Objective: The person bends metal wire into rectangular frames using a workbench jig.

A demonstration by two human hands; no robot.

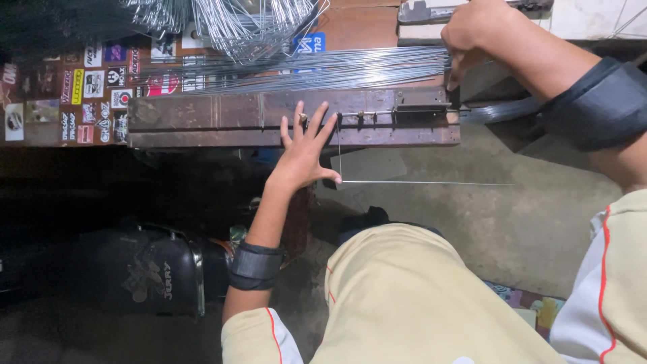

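Bending wire on jig.
Left hand [304, 152] is pressing open on the thin springy wire [418, 183]; right hand [472, 34] is gripping the lever above.

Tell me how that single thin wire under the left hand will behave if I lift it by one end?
The wire is very thin and long, so it would probably sag and spring rather than stay rigid. It already shows a sharp bend near the left hand, suggesting it kinks easily. It looks light, smooth and bare, so likely slippery.
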